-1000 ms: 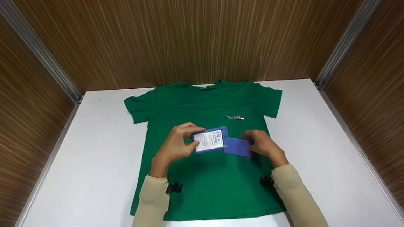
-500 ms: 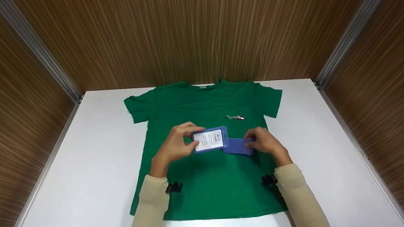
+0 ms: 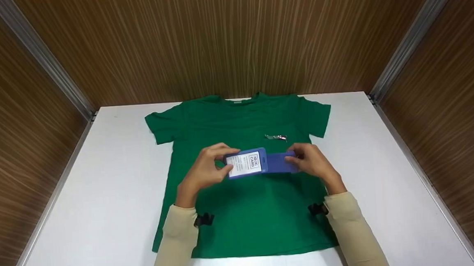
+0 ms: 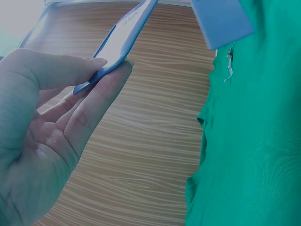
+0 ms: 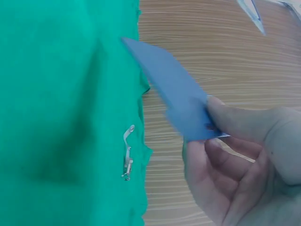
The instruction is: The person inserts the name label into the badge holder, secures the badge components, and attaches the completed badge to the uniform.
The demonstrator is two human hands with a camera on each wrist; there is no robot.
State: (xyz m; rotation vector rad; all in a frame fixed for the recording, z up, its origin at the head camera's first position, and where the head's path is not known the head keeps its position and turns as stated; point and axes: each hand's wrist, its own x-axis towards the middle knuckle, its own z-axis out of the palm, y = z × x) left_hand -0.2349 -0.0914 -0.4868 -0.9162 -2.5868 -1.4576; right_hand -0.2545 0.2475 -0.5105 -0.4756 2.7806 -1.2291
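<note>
My left hand (image 3: 203, 170) pinches a blue ID card holder (image 3: 244, 164) between thumb and fingers. Its white printed card faces up in the head view. In my right hand (image 3: 313, 161) is a flat blue cover piece (image 3: 279, 163), pinched at its right end. From the head the cover lines up with the holder's right edge; the left wrist view shows the holder (image 4: 117, 47) and the cover (image 4: 223, 23) apart. Beneath both hands a green T-shirt (image 3: 242, 219) lies spread out. A small metal badge clip with a clear strap (image 3: 276, 137) rests on the shirt's chest.
The shirt lies on a white table (image 3: 100, 190). Wood-grain panels (image 3: 231, 43) stand at the back and both sides, with metal rails at their joins. Black wrist mounts (image 3: 204, 219) hang by each sleeve.
My right hand has raised and turned the blue cover from a downward slant to level with the card holder. The left hand and holder have stayed nearly still.
</note>
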